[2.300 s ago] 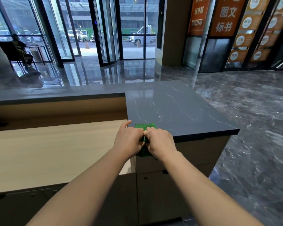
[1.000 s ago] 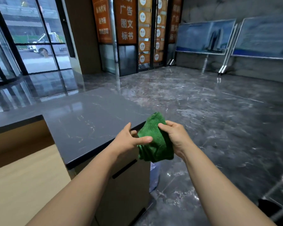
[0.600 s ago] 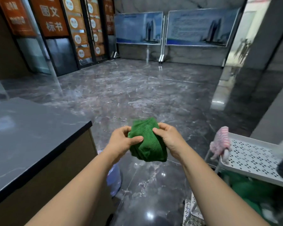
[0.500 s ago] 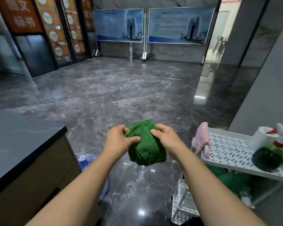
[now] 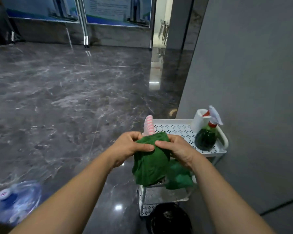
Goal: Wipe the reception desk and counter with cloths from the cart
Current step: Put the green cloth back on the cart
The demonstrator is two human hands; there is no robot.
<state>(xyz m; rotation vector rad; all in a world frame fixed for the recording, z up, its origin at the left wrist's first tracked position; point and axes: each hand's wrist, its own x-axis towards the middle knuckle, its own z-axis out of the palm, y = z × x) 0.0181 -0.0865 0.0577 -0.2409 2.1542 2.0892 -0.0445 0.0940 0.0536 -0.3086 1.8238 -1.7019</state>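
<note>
Green and fluffy, the cloth (image 5: 150,164) is up in the air, bunched and hanging down. The left hand (image 5: 127,147) pinches its top with thumb and curled fingers, and the right hand (image 5: 178,149) pinches it right beside, so both sets of fingers are clamped on the cloth. It hangs just in front of the white cart (image 5: 161,194), by the near left corner of the top shelf (image 5: 174,130), and rests on no shelf. The desk and the counter are not in the picture, so I cannot tell how much of them is wiped. My guess is that the person is here to put this cloth back or swap it, and any wiping left must wait. On the top shelf a pink striped cloth (image 5: 148,126) hangs over the far left corner, a paper roll (image 5: 199,119) stands at the far right corner, and a green spray bottle (image 5: 205,137) stands by the right edge, just in front of the roll. A second green cloth (image 5: 178,176) lies on the shelf below. A black thing (image 5: 169,220) sits low down by the cart. The floor (image 5: 57,98) is dark, shiny stone, a grey wall (image 5: 252,81) is right behind the cart, a blue water jug (image 5: 15,201) is on the floor well off to the left, and big picture boards (image 5: 117,10) stand far away.
</note>
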